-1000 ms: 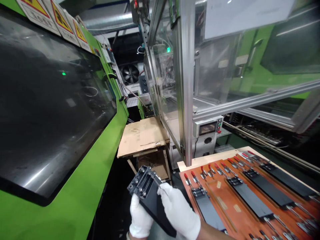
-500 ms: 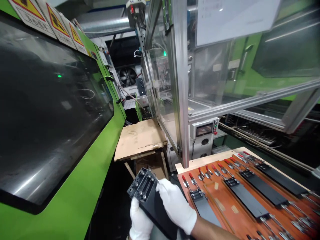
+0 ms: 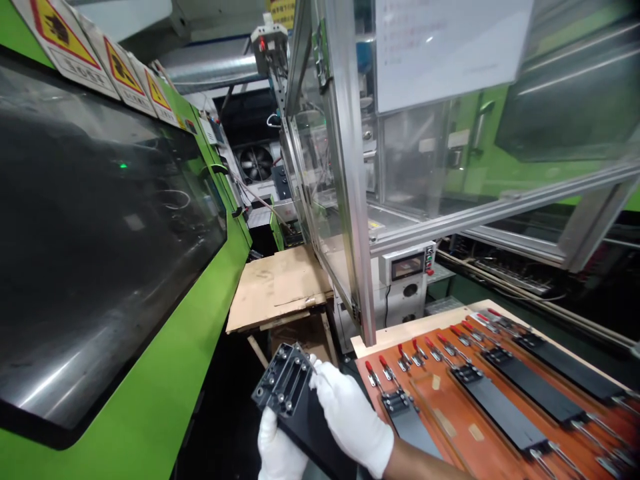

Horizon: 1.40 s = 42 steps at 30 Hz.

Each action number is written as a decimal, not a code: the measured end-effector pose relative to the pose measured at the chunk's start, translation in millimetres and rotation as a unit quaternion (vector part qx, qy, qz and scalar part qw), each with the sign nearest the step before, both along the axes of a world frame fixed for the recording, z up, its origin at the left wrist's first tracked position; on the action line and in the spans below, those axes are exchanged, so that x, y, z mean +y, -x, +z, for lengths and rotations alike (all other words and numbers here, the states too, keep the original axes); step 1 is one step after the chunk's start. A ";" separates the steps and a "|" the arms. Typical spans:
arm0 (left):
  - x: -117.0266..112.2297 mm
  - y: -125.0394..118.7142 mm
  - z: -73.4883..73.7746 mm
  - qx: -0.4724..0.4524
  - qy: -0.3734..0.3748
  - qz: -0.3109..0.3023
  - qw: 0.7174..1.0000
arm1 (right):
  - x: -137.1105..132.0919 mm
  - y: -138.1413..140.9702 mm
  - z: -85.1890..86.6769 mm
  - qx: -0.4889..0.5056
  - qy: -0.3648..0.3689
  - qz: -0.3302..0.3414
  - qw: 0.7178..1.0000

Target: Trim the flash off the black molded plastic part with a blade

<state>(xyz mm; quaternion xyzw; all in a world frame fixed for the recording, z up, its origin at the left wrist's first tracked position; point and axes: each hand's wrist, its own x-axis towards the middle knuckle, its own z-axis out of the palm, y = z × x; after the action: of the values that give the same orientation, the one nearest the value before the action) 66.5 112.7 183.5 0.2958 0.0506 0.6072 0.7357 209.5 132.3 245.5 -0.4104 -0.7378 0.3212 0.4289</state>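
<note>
Left: the green machine (image 3: 150,383) flanks my work. Next, my gloved left hand (image 3: 281,450) closes around the lower left side of the black part (image 3: 313,430), thumb along its edge, bearing it in the air, clear of the left edge of the orange board (image 3: 451,398). The part tilts, its ribbed, metal-studded end uppermost. I judge it rigid and of moderate weight, heavier at that end; its smooth face may slide under cotton, and the thin ribs deserve care. The long side edges, just below the block, offer the surest hold. My right hand (image 3: 355,423) bunches its fingers narrowly at the block's right rim; whether they pinch the rim or a small tool, I cannot tell. Right: similar dark panels (image 3: 500,410) lie on the board, with red-handled clamps (image 3: 371,370) along its far edge.
</note>
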 end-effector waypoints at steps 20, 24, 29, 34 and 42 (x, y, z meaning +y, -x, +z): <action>14.3 0.0 4.6 0.053 0.110 0.080 0.989 | 22.3 -6.3 -16.0 0.004 0.028 0.013 1.000; 18.4 -4.1 7.1 0.077 0.107 0.174 0.976 | 25.7 -10.0 -10.4 0.011 0.040 0.039 0.998; 18.1 -7.1 20.1 0.143 0.117 0.236 0.954 | 22.6 -14.6 -1.8 0.046 0.084 0.020 0.995; 16.3 -10.4 26.0 0.165 0.083 0.248 0.951 | 19.2 -18.4 2.6 0.073 0.112 0.052 0.990; 25.6 -17.5 24.9 0.181 0.068 0.280 0.940 | 18.2 -22.2 11.7 0.130 0.145 0.070 0.978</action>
<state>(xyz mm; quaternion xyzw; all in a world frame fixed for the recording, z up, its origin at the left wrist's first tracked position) 84.1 138.3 208.5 0.3239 0.3051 0.7196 0.5331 231.7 150.5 257.1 -0.3703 -0.6480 0.5048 0.4337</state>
